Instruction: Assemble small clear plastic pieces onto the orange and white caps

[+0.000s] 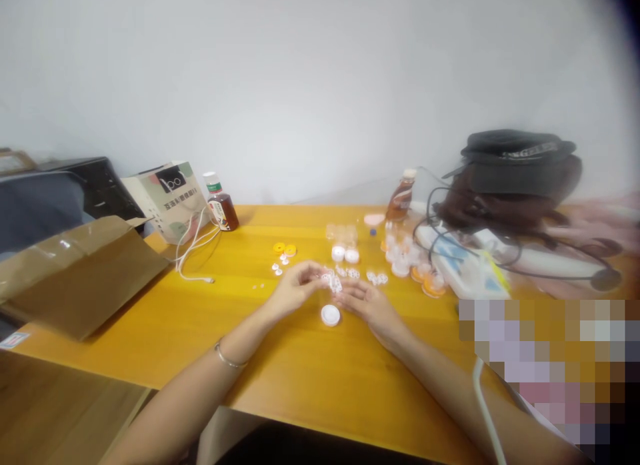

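My left hand (299, 286) is closed in a pinch on a small white perforated piece (331, 280) above the table. From the other side, the fingers of my right hand (369, 306) close on the edge of the same piece; blur hides their exact contact. Just below the hands lies a round white cap (331, 315). More white perforated discs (349, 272) sit behind my fingers, and another group of perforated discs (377, 278) is to their right. Two white lidded containers (339, 253) stand farther back. Yellow rings (285, 249) and small white parts (277, 269) lie on the left.
On the wooden table (300, 385), an open cardboard box (95, 278), a paper bag (173, 198), a white cable (193, 278) and a dark bottle (223, 208) are left. Clear and orange parts (400, 255), a drink bottle (401, 195), cables and a dark bag (520, 178) are right.
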`<state>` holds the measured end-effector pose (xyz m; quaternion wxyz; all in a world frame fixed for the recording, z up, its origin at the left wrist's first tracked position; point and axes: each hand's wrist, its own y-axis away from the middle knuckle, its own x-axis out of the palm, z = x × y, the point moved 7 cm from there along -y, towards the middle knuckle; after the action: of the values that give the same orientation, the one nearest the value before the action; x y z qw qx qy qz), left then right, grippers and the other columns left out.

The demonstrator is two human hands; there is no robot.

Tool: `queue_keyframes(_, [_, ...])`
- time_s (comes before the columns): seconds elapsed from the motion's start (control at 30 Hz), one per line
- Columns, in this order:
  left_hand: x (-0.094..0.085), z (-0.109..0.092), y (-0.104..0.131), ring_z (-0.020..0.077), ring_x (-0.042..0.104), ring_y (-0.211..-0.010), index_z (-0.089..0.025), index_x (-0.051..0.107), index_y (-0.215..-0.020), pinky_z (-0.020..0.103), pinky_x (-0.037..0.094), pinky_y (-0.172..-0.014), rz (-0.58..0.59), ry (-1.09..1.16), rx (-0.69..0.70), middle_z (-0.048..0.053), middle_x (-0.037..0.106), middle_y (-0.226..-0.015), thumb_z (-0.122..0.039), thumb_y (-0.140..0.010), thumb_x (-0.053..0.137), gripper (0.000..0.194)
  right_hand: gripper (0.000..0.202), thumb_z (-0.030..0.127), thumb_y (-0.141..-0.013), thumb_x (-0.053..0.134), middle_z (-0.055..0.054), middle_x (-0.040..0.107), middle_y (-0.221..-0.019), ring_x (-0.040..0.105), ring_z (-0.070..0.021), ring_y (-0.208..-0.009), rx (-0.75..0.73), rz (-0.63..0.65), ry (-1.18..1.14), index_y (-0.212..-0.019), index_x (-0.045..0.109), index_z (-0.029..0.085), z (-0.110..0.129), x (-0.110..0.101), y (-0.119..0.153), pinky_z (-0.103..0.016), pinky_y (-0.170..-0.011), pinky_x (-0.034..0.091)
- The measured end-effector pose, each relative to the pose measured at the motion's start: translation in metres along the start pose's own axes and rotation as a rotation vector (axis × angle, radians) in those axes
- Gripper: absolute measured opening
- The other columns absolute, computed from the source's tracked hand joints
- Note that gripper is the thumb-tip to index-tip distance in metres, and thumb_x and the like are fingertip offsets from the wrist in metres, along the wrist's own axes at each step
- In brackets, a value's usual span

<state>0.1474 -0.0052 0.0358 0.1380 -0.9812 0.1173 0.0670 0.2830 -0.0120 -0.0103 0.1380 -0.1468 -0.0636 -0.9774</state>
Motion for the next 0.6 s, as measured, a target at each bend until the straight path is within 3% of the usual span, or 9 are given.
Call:
queue_keyframes(0.1, [0.0031, 0.0003, 0.001, 0.0116, 0.058, -0.073, -0.014, 0.056, -0.085, 0.025, 0.046, -0.071, 0.022, 0.006, -0.002, 0.004, 0.062, -0.085, -0.022, -0.071, 0.062, 0.018, 0.032, 0.025, -0.056, 0.075, -0.002, 0.069, -0.075, 0.064, -0.0135, -0.071, -0.007, 0.029, 0.006, -0.084, 0.061, 0.017, 0.0, 0.0015, -0.0002, -0.028, -0.075, 0.047])
queue_keyframes(0.23, [0.0028, 0.0029, -0.0001, 0.0122, 0.057, -0.074, -0.013, 0.058, -0.084, 0.025, 0.045, -0.072, -0.04, -0.114, 0.07, 0.004, 0.06, -0.082, -0.02, -0.071, 0.062, 0.015, 0.03, 0.025, -0.056, 0.075, -0.002, 0.069, -0.076, 0.064, -0.0139, -0.072, -0.022, 0.046, 0.01, -0.083, 0.062, 0.018, 0.0009, 0.0032, 0.0001, -0.029, -0.075, 0.047])
queue_keyframes(0.6, [0.0039, -0.002, 0.0027, 0.0131, 0.055, -0.076, -0.015, 0.058, -0.081, 0.025, 0.043, -0.069, -0.099, -0.261, 0.142, 0.004, 0.061, -0.085, -0.024, -0.073, 0.06, 0.013, 0.03, 0.026, -0.055, 0.075, -0.001, 0.069, -0.075, 0.063, -0.0138, -0.072, -0.045, -0.002, 0.034, -0.081, 0.061, 0.018, 0.0076, 0.0045, 0.0039, -0.029, -0.077, 0.045])
